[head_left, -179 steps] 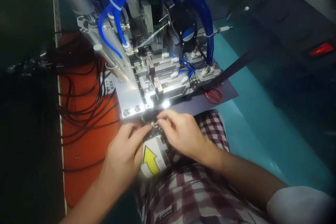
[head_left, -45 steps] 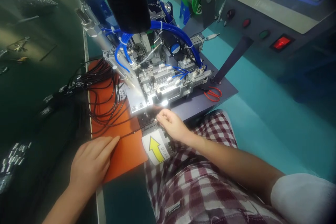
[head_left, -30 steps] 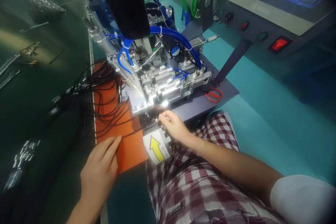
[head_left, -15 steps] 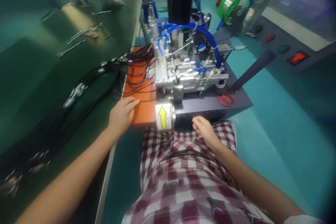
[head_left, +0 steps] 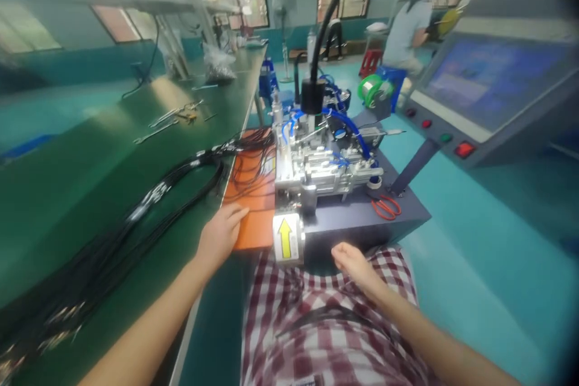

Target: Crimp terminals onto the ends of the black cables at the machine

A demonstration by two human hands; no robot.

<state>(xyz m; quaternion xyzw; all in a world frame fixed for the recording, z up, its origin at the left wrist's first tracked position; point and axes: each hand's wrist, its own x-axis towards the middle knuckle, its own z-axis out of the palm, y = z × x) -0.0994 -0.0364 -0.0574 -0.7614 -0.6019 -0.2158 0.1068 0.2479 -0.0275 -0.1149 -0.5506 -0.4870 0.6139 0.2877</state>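
My left hand (head_left: 221, 232) lies at the near edge of an orange board (head_left: 256, 232), its fingers stretched out flat. A thin black cable runs over the board from near its fingertips toward the machine. Farther up the board lie the ends of a bundle of black cables (head_left: 205, 164). My right hand (head_left: 355, 262) hovers over my lap, in front of the dark machine base, with fingers curled together; what they hold, if anything, is hidden. Between the hands is a white cover with a yellow arrow (head_left: 285, 238), below the metal machine (head_left: 325, 166) with blue air tubes.
Red-handled scissors (head_left: 386, 208) and a white roll (head_left: 374, 183) lie on the machine base. A control screen (head_left: 493, 84) with buttons stands at right, a green spool (head_left: 375, 90) behind. Wrenches (head_left: 167, 119) lie on the green table (head_left: 113, 151). A person sits farther back.
The view has tilted up, bringing the windows, the seated person and more of the screen into sight. Both hands keep nearly the same places relative to the board and machine.
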